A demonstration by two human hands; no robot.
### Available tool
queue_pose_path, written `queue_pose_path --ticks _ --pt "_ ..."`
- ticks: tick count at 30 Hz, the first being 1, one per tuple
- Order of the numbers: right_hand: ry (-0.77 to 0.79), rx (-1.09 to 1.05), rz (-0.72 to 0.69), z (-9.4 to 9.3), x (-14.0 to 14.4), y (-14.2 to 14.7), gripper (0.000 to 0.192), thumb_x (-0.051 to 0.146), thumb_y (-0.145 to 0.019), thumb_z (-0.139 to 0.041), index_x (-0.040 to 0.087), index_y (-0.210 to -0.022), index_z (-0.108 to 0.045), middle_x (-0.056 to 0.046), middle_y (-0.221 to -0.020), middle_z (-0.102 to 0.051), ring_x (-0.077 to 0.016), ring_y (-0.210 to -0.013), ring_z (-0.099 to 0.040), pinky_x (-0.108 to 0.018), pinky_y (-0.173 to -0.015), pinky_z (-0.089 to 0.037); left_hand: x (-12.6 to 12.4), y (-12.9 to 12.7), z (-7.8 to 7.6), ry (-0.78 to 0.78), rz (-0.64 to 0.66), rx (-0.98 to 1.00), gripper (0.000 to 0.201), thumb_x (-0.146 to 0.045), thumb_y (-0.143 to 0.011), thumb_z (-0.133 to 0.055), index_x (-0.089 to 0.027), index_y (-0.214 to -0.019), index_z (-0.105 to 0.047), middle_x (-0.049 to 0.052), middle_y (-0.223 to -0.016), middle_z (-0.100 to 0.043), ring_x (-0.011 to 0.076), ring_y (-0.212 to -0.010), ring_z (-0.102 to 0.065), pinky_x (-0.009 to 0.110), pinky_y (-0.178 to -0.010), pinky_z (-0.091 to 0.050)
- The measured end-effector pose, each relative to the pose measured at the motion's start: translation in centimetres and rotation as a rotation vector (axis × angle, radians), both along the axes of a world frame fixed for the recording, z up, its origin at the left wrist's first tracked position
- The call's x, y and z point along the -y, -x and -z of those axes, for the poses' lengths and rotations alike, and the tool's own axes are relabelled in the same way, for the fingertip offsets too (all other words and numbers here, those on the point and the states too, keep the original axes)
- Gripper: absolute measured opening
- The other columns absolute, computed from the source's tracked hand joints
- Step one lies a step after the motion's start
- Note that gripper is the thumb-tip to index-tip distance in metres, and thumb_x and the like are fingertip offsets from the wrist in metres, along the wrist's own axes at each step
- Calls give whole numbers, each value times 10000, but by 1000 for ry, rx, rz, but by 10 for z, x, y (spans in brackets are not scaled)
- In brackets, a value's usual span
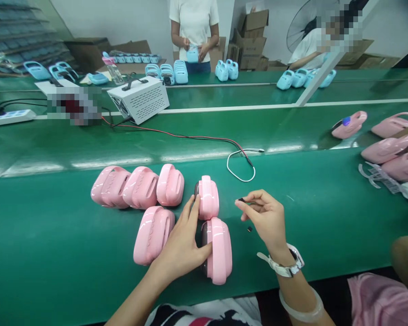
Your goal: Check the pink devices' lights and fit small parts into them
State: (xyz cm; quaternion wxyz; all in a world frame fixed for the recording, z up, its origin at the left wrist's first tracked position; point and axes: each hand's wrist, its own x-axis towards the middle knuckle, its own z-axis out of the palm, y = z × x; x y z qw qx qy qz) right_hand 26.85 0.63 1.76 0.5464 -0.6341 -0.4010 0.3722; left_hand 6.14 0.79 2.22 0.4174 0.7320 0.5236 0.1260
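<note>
The left hand (pixel 185 244) lies flat on the green belt (pixel 54 235), fingers spread wide and closed on nothing. Its fingertips touch the pink case (pixel 209 198) just beyond it, and its thumb rests against the nearest case (pixel 221 251). The right hand (pixel 267 217) hovers to the right, pinching a small black part (pixel 241 199) between thumb and forefinger. A second black bit (pixel 249 229) lies on the belt just under that hand. Another case (pixel 153 234) sits left of the left hand, with three more (pixel 139 186) in a row behind it. A white cable (pixel 240 165) loops farther back, right of a white box (pixel 139 98).
</note>
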Motion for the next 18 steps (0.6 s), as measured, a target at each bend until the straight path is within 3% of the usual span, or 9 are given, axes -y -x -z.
queue_pose_path --ticks 4,8,10,14,18 --pt "62 -68 -83 1 -10 -3 362 396 -678 -792 189 -958 -692 -32 -748 -720 -123 -431 -586 -263 -447 -484 -2 0 -2 -7 13 8 971 -264 -743 -590 -173 -1546 -51 127 -1619 -64 256 -1507 -75 493 -1226 -175" --pt "112 -202 -127 14 -23 -5 277 420 -683 -762 187 -831 -744 -94 -932 -746 -145 -545 -641 -265 -470 -495 -4 0 -4 -16 62 -42 969 -264 -764 -581 -236 -1552 -17 109 -1621 -61 290 -1483 -192 487 -1184 -294" --pt "73 -219 -96 21 -29 -4 209 361 -615 -800 197 -739 -763 -70 -891 -721 -123 -562 -601 -236 -436 -445 -4 3 -1 -93 70 -95 921 -282 -768 -590 -250 -1551 -105 114 -1610 -128 333 -1442 -291 484 -1135 -372" --pt "69 -241 -83 32 -39 -2 158 321 -601 -795 207 -710 -783 19 -566 -581 -55 -405 -381 -220 -375 -303 -8 9 18 -295 37 -45 801 -323 -734 -637 -264 -1483 -358 131 -1530 -333 412 -1342 -423 512 -1026 -462" --pt "115 -271 -128 37 -48 2 264 406 -589 -774 181 -724 -749 -10 -542 -638 -100 -371 -476 -234 -362 -349 -15 11 36 -397 1 32 681 -351 -727 -650 -321 -1390 -495 102 -1407 -506 388 -1115 -610 462 -828 -555"
